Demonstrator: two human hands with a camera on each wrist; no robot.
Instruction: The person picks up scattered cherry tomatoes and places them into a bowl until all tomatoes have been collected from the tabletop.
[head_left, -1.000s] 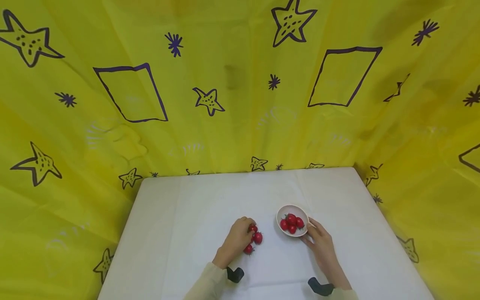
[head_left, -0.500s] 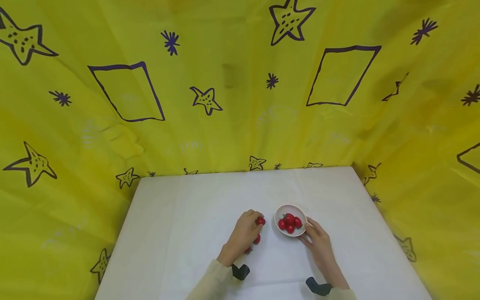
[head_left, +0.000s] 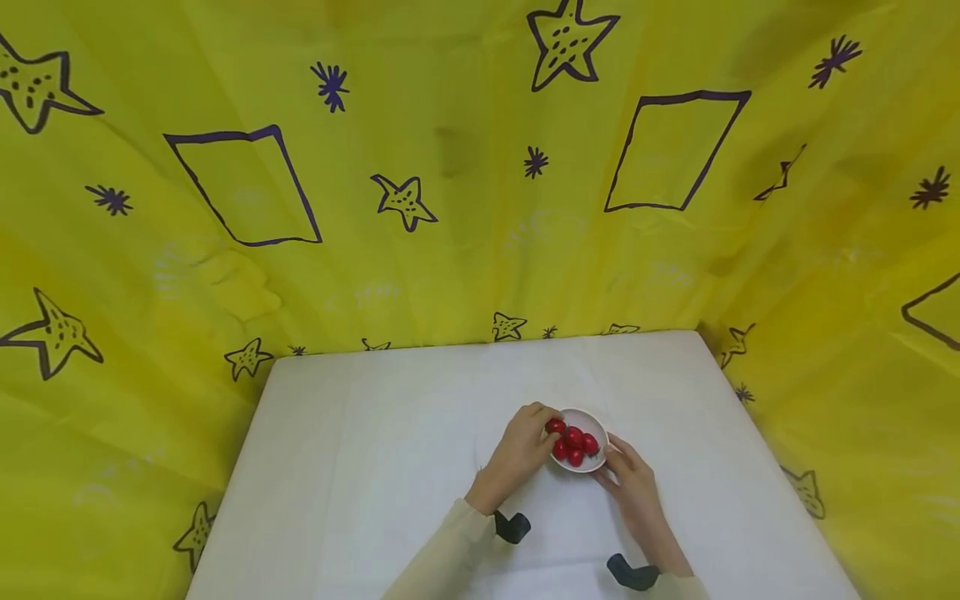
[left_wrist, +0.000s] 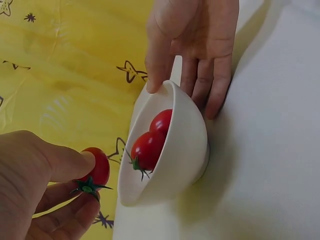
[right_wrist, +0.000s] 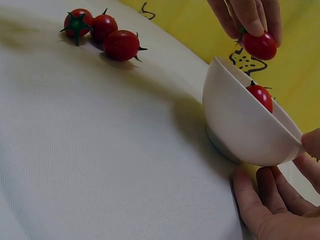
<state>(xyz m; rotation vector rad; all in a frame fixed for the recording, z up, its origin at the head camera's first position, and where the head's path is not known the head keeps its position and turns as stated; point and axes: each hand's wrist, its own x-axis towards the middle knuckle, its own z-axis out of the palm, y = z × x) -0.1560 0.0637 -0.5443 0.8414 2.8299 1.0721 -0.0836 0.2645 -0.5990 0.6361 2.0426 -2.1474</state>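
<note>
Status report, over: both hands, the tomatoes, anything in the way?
Left hand pinches a tomato above the white bowl. Right hand holds the bowl, four tomatoes inside. Three more tomatoes on the table. Nothing seen blocking the bowl's opening.

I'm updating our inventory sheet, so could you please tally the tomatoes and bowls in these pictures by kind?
Bowl: 1, white
Tomatoes: 8, all red (4 visible in the bowl, 1 held by the left hand, 3 on the table)
Total: 9
</note>
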